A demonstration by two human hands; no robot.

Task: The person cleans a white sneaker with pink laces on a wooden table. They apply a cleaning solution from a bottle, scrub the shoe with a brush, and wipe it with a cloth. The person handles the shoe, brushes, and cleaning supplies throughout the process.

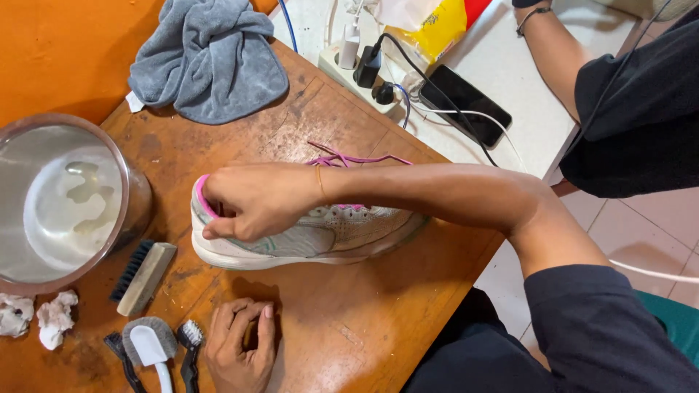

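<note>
While the white sneaker (313,236) is gripped at its pink-lined heel collar by the right hand (255,200), the left hand (240,346) is rested loosely curled, holding nothing, on the wooden table (349,320) beside small brushes (156,349).

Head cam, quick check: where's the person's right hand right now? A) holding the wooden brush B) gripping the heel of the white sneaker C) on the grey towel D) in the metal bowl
B. The right hand reaches across and grips the pink-lined heel of the white sneaker, while the wooden brush lies untouched on the table beside the metal bowl.
</note>
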